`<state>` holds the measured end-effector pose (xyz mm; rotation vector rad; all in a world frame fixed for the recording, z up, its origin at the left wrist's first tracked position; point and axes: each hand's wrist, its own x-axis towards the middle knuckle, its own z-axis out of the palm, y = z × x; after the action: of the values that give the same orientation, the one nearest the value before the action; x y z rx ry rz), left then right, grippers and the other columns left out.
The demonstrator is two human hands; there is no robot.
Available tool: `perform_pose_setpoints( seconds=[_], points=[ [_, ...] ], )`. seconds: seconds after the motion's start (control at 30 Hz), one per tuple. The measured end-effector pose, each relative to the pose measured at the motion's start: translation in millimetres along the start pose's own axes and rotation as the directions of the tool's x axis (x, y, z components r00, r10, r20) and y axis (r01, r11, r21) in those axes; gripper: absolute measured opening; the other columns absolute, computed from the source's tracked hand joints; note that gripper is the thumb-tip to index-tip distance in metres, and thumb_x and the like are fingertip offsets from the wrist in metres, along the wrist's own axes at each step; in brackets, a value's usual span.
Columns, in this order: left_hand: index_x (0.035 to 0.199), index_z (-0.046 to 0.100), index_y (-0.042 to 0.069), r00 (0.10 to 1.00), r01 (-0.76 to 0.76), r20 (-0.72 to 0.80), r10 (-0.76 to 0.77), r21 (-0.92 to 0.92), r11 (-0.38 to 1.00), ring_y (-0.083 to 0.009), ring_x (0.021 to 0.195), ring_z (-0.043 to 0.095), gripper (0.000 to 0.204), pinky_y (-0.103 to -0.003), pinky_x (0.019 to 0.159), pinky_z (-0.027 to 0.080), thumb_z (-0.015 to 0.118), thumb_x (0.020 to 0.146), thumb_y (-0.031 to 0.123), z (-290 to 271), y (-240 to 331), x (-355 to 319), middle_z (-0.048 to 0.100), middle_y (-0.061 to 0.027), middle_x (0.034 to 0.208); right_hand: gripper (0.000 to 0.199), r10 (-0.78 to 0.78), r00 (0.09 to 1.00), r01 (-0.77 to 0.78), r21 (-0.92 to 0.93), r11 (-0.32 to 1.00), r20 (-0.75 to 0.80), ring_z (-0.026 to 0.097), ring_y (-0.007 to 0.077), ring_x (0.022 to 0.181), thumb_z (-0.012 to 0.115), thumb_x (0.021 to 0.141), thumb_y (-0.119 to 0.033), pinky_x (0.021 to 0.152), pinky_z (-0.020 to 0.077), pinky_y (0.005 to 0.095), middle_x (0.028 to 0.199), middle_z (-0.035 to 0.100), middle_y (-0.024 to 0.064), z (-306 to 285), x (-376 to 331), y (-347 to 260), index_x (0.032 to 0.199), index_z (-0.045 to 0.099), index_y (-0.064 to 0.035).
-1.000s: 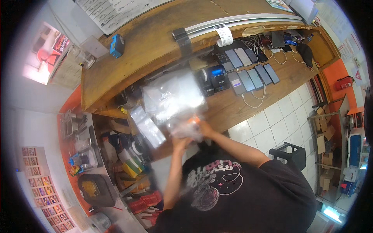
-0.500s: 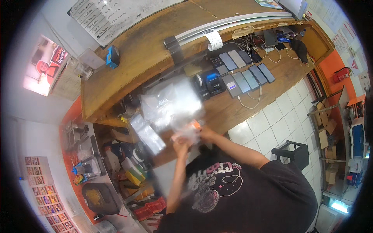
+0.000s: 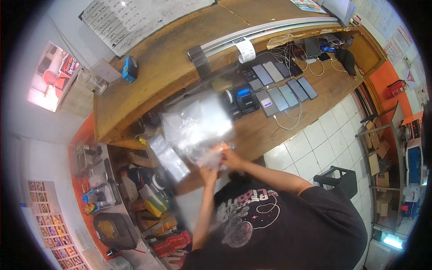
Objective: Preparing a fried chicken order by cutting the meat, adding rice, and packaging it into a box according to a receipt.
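Close together over the near edge of the wooden counter, both my hands grip a clear plastic bag (image 3: 208, 158) with something orange (image 3: 220, 147) at it. My left hand (image 3: 209, 174) is closed on the bag's near side. On its right side, my right hand (image 3: 231, 159) pinches it with bent fingers. Blur and glare hide whether the orange thing is inside or part of the bag. Just beyond the hands lies a pile of shiny clear plastic bags (image 3: 193, 123). To its left is a narrower stack of clear plastic sleeves (image 3: 168, 157).
A black printer (image 3: 245, 100) stands right of the bags, beside several phones (image 3: 278, 99) with white cables. A raised wooden ledge (image 3: 166, 63) runs behind, with a receipt (image 3: 244, 49) hanging over it. A black stool (image 3: 338, 180) stands on the tiled floor (image 3: 310, 159) at right.
My right hand has moved a little left and nearer, closing in on my left hand. The bag and its orange part have shifted slightly with it.
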<state>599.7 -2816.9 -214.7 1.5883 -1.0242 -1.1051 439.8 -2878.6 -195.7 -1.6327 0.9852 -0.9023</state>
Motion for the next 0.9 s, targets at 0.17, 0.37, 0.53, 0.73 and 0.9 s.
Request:
perform_pose_setpoints(
  seconds=[0.17, 0.37, 0.53, 0.73, 0.9],
  points=[
    [0.12, 0.061, 0.002, 0.936, 0.15, -0.262, -0.233, -0.302, 0.941, -0.0184, 0.082, 0.069, 0.034, -0.028, 0.056, 0.054, 0.07, 0.088, 0.005, 18, -23, 14, 0.069, -0.0088, 0.106, 0.01, 0.037, 0.992, -0.029, -0.065, 0.997, 0.124, 0.066, 0.0321, 0.071, 0.063, 0.078, -0.008, 0.062, 0.049, 0.0425, 0.077, 0.066, 0.0218, -1, -6, -11, 0.081, 0.064, 0.0012],
    [0.113, 0.055, -0.002, 0.928, 0.236, -0.198, -0.316, -0.346, 0.908, -0.0236, 0.084, 0.069, 0.027, -0.03, 0.06, 0.057, 0.064, 0.087, -0.003, 31, -37, 16, 0.066, -0.0149, 0.099, 0.013, 0.114, 0.968, -0.093, -0.101, 0.991, 0.223, 0.065, 0.0338, 0.074, 0.065, 0.08, -0.013, 0.066, 0.0492, 0.0432, 0.078, 0.065, 0.0194, -43, 5, -9, 0.084, 0.066, -0.0012],
    [0.114, 0.051, -0.004, 0.934, 0.151, -0.278, -0.225, -0.264, 0.953, -0.0259, 0.084, 0.069, 0.031, -0.033, 0.068, 0.062, 0.058, 0.084, -0.01, 24, -9, 5, 0.063, -0.0171, 0.103, 0.028, 0.1, 0.995, -0.099, -0.308, 0.946, -0.01, 0.063, 0.0327, 0.083, 0.068, 0.084, -0.027, 0.074, 0.0495, 0.0452, 0.09, 0.066, 0.0179, -149, 22, 19, 0.101, 0.067, -0.0054],
    [0.098, 0.061, 0.002, 0.895, 0.305, -0.259, -0.363, -0.241, 0.922, -0.0139, 0.069, 0.063, 0.013, -0.026, 0.052, 0.051, 0.067, 0.091, 0.01, 31, 5, -49, 0.062, -0.0061, 0.078, 0.052, 0.227, 0.92, -0.391, -0.768, 0.506, -0.319, 0.05, 0.04, 0.103, 0.059, 0.092, -0.032, 0.088, 0.0442, 0.0487, 0.114, 0.051, 0.0263, -270, 23, 70, 0.139, 0.05, -0.0112],
    [0.092, 0.064, 0.003, 0.894, 0.448, -0.115, -0.434, 0.301, 0.842, -0.017, 0.067, 0.064, 0.021, -0.03, 0.056, 0.049, 0.067, 0.092, 0.024, 44, 7, -92, 0.063, -0.0099, 0.072, 0.057, 0.25, 0.933, -0.355, -0.771, 0.528, -0.259, 0.048, 0.0409, 0.103, 0.058, 0.093, -0.032, 0.089, 0.0422, 0.05, 0.11, 0.047, 0.0258, -295, 24, 87, 0.144, 0.045, -0.0112]
  ],
)
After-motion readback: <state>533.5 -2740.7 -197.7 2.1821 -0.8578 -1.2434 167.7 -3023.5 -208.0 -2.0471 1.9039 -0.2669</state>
